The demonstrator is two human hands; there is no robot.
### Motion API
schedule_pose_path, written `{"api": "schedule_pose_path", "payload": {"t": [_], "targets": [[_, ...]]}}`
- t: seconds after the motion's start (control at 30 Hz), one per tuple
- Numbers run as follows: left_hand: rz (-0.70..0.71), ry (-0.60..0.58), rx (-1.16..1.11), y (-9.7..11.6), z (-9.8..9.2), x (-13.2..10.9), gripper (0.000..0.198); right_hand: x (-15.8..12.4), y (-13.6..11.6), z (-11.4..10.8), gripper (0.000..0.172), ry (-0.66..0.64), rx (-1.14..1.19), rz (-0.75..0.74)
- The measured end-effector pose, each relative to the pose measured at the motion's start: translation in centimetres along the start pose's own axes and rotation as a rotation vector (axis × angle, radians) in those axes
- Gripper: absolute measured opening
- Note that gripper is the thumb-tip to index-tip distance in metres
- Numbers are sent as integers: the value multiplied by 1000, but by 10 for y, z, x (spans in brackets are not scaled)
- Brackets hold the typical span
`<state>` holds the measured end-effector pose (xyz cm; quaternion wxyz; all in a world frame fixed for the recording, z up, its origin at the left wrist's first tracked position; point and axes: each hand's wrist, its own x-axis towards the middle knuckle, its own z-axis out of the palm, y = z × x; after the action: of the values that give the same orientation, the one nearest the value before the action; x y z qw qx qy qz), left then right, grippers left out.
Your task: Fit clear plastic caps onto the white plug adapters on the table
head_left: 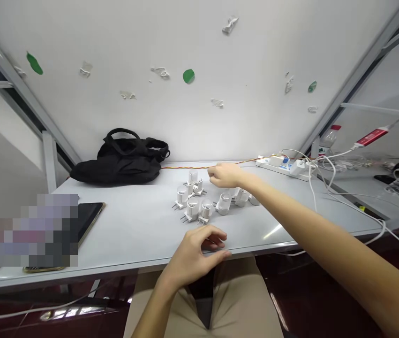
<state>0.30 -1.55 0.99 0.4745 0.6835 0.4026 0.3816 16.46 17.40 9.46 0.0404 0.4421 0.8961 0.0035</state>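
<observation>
Several small white plug-in units (192, 206) with clear round covers and metal prongs sit in a loose group on the grey table (143, 220). My right hand (224, 175) reaches across to the far side of this group, its fingers curled in. Whatever it may hold is hidden from view. Some units on the right (241, 197) are partly covered by my right forearm. At the table's front edge, my left hand (199, 249) rests with bent fingers and the thumb apart, nothing in its grasp.
A black bag (122, 159) lies at the back left. Nearer on the left is a dark phone-like device (88, 218), partly blurred. A white power strip (283, 166) with plugs and cables stands back right, near a red-capped bottle (329, 137). A thin twisted wire (185, 167) runs along the back.
</observation>
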Motion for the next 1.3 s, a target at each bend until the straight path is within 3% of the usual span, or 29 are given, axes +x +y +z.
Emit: {"api": "schedule_pose_path", "payload": {"t": [0.13, 0.3, 0.6, 0.87, 1.0, 1.1, 1.2, 1.3], "targets": [[-2, 2, 4, 0, 0, 0, 22, -5, -15, -11, 33, 71, 19, 19], [-6, 10, 16, 1, 0, 1, 20, 0, -29, -8, 50, 49, 88, -19], [7, 24, 19, 2, 1, 0, 17, 1, -24, 1, 23, 71, 80, 11], [26, 74, 46, 3, 2, 1, 14, -15, -11, -5, 21, 153, 85, 101], [36, 121, 7, 2, 2, -1, 17, -43, -8, -29, 22, 338, 220, 151], [39, 177, -89, -1, 3, -1, 31, -80, -12, -41, 25, 441, 431, 114], [65, 229, -177, -6, 5, -1, 54, -117, -26, -36, 27, 467, 627, 56], [93, 255, -222, -9, 7, -1, 67, -141, -43, -16, 27, 425, 762, 20]]}}
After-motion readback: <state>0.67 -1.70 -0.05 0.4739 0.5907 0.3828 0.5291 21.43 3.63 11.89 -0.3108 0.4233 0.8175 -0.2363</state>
